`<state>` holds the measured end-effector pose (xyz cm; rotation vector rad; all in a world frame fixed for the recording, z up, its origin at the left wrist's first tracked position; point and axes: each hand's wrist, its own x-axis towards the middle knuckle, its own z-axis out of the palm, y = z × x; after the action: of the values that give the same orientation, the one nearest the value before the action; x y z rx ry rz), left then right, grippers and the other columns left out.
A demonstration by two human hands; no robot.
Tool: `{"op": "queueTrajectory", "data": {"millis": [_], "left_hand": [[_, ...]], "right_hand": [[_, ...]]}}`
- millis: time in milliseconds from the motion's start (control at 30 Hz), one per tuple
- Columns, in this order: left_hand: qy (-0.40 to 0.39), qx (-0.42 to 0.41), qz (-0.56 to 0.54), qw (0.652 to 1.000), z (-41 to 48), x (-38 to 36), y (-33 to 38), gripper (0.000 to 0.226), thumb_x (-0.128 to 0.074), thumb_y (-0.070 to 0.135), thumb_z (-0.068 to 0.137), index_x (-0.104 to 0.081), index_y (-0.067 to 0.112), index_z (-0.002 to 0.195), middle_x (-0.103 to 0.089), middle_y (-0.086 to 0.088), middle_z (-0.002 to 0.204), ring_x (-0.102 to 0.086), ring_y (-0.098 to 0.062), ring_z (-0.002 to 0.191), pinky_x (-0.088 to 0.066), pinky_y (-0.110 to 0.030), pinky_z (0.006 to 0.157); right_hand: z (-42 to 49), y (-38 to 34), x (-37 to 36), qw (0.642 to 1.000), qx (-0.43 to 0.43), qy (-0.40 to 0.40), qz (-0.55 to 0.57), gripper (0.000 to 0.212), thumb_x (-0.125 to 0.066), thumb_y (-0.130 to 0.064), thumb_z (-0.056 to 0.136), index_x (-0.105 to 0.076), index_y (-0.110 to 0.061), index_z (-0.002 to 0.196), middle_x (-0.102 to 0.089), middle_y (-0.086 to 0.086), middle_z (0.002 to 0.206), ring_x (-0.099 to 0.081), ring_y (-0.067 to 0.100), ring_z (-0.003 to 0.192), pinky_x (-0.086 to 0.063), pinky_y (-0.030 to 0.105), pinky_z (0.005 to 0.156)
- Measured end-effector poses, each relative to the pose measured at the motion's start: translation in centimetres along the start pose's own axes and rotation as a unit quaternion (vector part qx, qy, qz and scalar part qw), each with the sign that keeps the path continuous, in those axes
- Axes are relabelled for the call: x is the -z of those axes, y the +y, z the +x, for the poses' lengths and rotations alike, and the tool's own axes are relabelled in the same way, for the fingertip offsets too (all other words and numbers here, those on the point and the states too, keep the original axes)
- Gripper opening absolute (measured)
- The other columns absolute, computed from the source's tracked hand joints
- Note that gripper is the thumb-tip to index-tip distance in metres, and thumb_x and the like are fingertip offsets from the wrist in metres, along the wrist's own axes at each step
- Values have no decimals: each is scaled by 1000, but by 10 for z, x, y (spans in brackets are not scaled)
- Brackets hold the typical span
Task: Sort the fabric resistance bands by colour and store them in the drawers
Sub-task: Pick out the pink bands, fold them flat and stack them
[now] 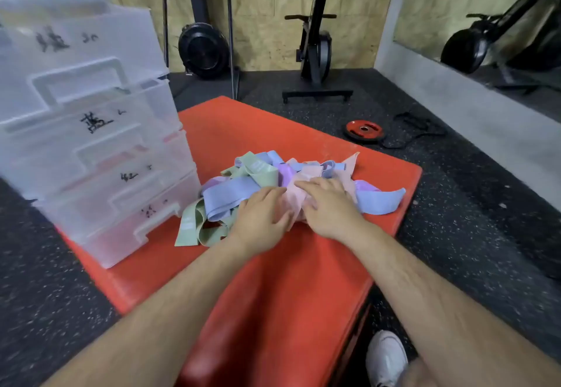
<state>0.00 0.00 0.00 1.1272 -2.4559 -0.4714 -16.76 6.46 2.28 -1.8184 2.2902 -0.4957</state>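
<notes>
Both hands, left hand (261,219) and right hand (331,204), press flat, fingers uncurled, on a pink band (293,200) in the mixed pile of bands (227,198) midway along the bench (273,280), the drawers (91,144) at its left edge all closed: sorting looks barely begun.

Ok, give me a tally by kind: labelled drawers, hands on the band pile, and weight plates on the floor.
Labelled drawers: 4
Hands on the band pile: 2 (left hand, right hand)
Weight plates: 1
Total: 7
</notes>
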Motion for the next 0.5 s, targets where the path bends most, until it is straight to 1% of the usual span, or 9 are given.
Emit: {"op": "queueTrajectory", "data": {"millis": [67, 167, 300, 367, 433, 467, 500], "left_hand": [[-6, -3, -16, 1000, 15, -5, 2, 54, -47, 49, 89, -50, 26, 138, -53, 8, 138, -50, -20, 127, -38, -41, 103], [-14, 6, -28, 999, 30, -13, 2, 44, -54, 42, 94, -51, 29, 135, -53, 9, 135, -51, -20, 125, -37, -41, 104], [-18, 15, -50, 998, 37, -17, -5, 39, -55, 39, 94, -54, 29, 131, -56, 10, 129, -51, -16, 120, -34, -32, 100], [-17, 17, -55, 998, 36, -16, -6, 37, -55, 39, 95, -55, 28, 130, -58, 9, 127, -52, -14, 118, -35, -28, 96], [-17, 14, -67, 997, 34, -15, -6, 36, -55, 38, 95, -55, 26, 129, -59, 7, 126, -53, -15, 118, -38, -30, 96], [-18, 10, -71, 997, 32, -14, -7, 36, -56, 37, 95, -56, 24, 129, -60, 6, 126, -53, -16, 118, -39, -30, 97], [-19, 6, -66, 998, 29, -12, -6, 38, -55, 37, 95, -55, 23, 130, -60, 6, 127, -53, -16, 119, -39, -31, 97]], "right_hand": [[16, 11, 5, 999, -33, 16, 16, 55, -46, -21, 94, -44, -38, 146, -43, 1, 148, -29, 27, 138, -27, 41, 115], [42, 26, 4, 995, -80, 31, 45, 50, -45, -21, 95, -50, -36, 142, -51, 5, 141, -34, 30, 135, -31, 41, 111], [62, 29, -6, 983, -140, 2, 120, 44, -46, -33, 92, -56, -39, 134, -61, -5, 132, -38, 26, 136, -39, 43, 109], [67, 24, -9, 976, -165, 0, 140, 42, -46, -35, 86, -63, -33, 124, -65, -7, 126, -47, 24, 130, -45, 44, 103], [69, 17, -10, 975, -175, 26, 133, 33, -47, -28, 82, -69, -18, 105, -70, -3, 108, -54, 25, 115, -51, 43, 93], [68, 14, -10, 977, -170, 46, 118, 29, -47, -24, 82, -69, -13, 96, -69, -1, 98, -55, 26, 107, -52, 41, 88], [65, 12, -9, 980, -159, 69, 98, 25, -48, -22, 82, -69, -11, 89, -66, 0, 93, -54, 27, 102, -52, 39, 83]]}}
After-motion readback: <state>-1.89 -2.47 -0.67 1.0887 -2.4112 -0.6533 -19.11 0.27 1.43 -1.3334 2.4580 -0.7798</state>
